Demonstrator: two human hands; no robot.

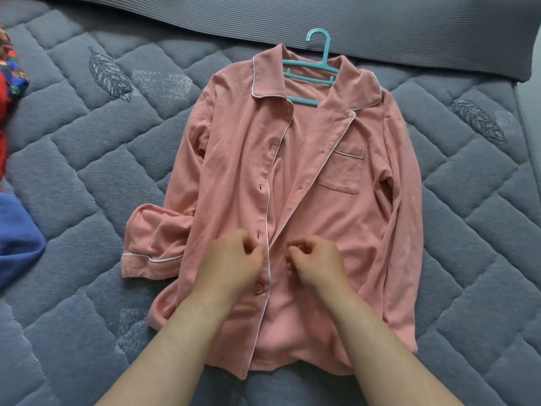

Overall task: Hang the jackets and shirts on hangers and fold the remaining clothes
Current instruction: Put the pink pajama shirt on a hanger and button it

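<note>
A pink long-sleeved shirt (234, 159) with white piping lies face up on the bed. A teal hanger (325, 58) is inside its collar, with the hook pointing away from me. The lowest visible button (259, 287) is fastened; the front above it lies open. My left hand (231, 259) pinches the left front edge just below a buttonhole. My right hand (316, 259) has its fingers curled and pinches the right front edge opposite. The two hands are almost touching over the placket. The shirt's left sleeve is folded back on itself.
The shirt lies on a grey quilted bed cover (87, 159). A grey ribbed pillow (409, 30) runs along the far edge. At the left edge lie a red patterned garment (8, 68) and a blue garment (14, 238).
</note>
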